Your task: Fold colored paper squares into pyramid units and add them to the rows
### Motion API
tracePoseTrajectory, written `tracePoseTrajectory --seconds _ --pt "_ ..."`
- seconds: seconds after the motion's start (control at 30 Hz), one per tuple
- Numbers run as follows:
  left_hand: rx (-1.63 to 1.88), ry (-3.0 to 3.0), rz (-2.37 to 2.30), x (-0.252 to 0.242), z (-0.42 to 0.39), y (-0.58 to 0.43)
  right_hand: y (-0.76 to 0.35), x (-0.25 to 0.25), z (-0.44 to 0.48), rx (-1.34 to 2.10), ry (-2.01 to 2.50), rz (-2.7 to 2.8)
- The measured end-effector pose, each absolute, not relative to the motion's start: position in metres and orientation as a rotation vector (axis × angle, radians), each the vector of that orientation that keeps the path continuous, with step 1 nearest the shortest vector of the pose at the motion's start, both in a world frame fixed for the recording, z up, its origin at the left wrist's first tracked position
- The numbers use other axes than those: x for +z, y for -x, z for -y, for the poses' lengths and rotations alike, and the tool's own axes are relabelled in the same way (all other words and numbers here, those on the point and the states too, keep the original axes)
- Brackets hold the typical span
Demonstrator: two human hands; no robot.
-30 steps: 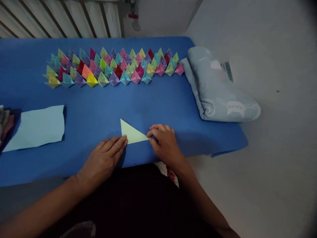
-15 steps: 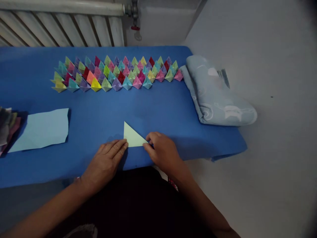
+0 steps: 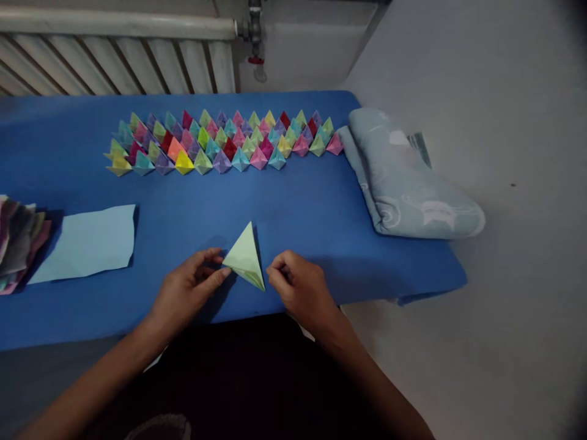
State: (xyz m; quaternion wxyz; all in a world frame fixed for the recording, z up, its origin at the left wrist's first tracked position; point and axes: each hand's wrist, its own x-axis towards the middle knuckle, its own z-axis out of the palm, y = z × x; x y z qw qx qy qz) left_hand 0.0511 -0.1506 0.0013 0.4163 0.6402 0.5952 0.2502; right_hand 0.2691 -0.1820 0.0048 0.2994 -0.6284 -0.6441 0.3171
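Note:
A light green sheet of paper [image 3: 245,255], folded into a triangle, is raised off the blue-covered table [image 3: 192,205] near its front edge. My left hand [image 3: 188,284] pinches its left corner between thumb and fingers, and a lower layer of the fold shows slightly parted along the bottom edge. Just right of the paper, my right hand [image 3: 300,282] is curled with thumb and fingertips together, apart from the sheet. Whether anything sits between those fingertips, I cannot make out.
Rows of small folded paper boats [image 3: 222,162] in many colours line the back. At left lie a light blue paper sheet [image 3: 98,238] and a stack of coloured papers [image 3: 21,244]. A folded grey-blue blanket [image 3: 408,183] rests at the right end. A radiator [image 3: 137,61] stands behind.
The paper triangle has been lifted and turned, its point now tilted rightward. My left hand went from lying flat to pinching a corner. My right hand has let go of the right corner.

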Motion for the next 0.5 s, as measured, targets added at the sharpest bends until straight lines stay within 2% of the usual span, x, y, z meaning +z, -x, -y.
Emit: tracePoseTrajectory --seconds 0.13,0.5 --pt "0.585 -1.271 -1.401 0.005 0.138 -0.056 -0.27 0.003 0.179 0.827 1.678 1.721" --pt "0.409 -1.25 -1.356 0.016 0.135 -0.072 -0.267 -0.001 0.176 0.935 1.576 1.732"
